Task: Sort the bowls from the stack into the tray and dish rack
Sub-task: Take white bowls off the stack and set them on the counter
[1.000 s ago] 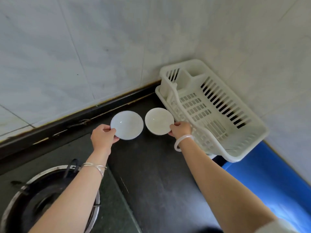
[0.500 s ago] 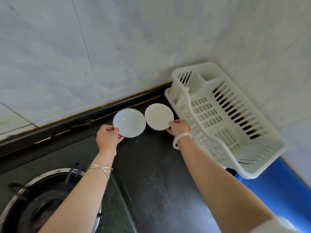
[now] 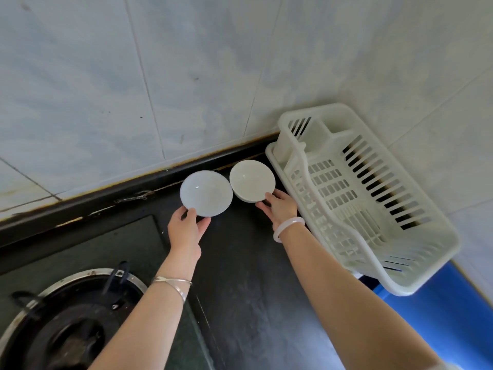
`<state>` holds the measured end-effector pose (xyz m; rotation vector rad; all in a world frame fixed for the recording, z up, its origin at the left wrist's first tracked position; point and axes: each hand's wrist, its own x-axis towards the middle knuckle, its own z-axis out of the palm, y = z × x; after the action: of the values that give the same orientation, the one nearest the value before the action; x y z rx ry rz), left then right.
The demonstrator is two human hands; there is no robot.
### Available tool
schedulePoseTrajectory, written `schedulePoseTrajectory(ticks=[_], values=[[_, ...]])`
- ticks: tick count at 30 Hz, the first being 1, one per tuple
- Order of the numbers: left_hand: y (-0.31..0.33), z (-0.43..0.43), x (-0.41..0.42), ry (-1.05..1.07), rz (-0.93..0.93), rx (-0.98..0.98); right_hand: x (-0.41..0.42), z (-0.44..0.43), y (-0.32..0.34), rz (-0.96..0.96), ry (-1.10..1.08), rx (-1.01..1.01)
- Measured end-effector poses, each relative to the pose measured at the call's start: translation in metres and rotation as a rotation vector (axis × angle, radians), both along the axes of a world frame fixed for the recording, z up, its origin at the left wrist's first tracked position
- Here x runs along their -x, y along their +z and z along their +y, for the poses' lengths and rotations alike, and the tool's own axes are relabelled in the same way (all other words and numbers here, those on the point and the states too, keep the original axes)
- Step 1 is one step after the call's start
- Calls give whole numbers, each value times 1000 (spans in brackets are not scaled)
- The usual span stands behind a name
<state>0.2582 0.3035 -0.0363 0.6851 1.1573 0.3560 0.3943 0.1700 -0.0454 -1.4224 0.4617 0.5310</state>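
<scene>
Head: bowl (image 3: 206, 193) rim under left thumb (image 3: 191, 213)

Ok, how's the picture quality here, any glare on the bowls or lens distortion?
Head view: wide-angle bending skews the tile seams and tilts the dish rack; a small glare dot sits on the left bowl, while the right bowl is evenly lit; the left hand and right hand look sharp, and shadows are soft.

Dark counter (image 3: 240, 289) runs into the tiled corner from where I'm watching. Gas burner (image 3: 66, 327) is set into it bottom-left, white dish rack (image 3: 373, 209) sits on its tray (image 3: 269, 154) over at the right wall. Can't tell if the left bowl (image 3: 206, 193) and right bowl (image 3: 252, 180) actually touch it.
</scene>
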Motion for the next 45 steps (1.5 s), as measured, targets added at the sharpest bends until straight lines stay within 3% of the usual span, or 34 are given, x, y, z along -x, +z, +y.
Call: schedulePoseTrajectory(ticks=[15,22,28,31,35,42,45], values=[[-3,11,-12,72,-4,4,-16,33,-1,9,-19,-8],[-5,3,-10,78,11,-139,-10,28,8,48,89,49],[-8,-14,7,-170,52,-429,5,12,27,30,285,127],[-4,-27,20,-409,164,-541,19,-8,41,-65,357,191],[10,-65,44,-737,154,-732,53,-59,63,-218,446,307],[47,-161,84,-1078,-5,-876,142,-202,98,-358,327,550],[55,-211,105,-1229,-67,-937,188,-268,102,-359,251,768]])
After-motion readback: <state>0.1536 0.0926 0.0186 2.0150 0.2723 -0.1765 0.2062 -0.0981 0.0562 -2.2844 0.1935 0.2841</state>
